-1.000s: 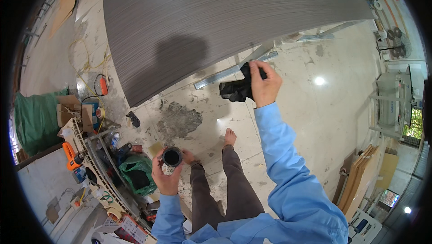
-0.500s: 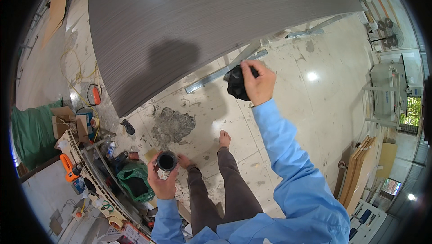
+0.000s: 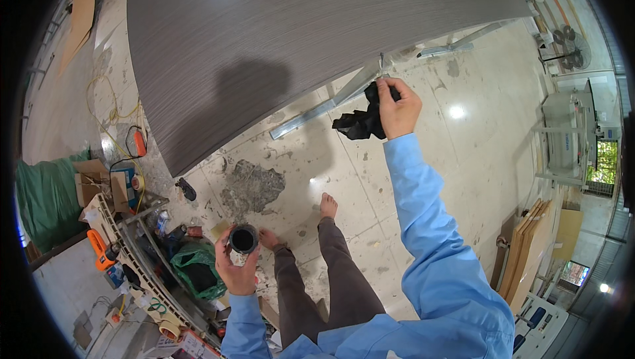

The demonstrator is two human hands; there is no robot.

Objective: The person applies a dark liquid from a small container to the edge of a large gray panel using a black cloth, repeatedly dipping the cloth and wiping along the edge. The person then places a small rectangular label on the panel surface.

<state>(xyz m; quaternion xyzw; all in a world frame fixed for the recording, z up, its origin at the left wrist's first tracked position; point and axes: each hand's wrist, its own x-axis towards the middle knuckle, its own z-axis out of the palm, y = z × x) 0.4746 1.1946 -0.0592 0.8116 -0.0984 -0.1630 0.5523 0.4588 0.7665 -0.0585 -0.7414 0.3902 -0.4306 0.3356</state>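
Observation:
My left hand is wrapped round a small dark round container, held upright above my feet. Its mouth faces up and the inside looks black. My right arm reaches forward, and my right hand pinches a crumpled black cloth that hangs down from the fingers. Something thin and pale pokes up past the fingertips, too small to make out. Just beyond that hand lies the near edge of a large grey-brown wood-grain panel.
Metal bars support the panel from below. At left stands a cluttered rack with an orange tool and a green bag. A black object lies on the floor. Boards lean at right.
My right hand has moved slightly right with the cloth, which now hangs looser and more spread. My left hand and the container have barely moved.

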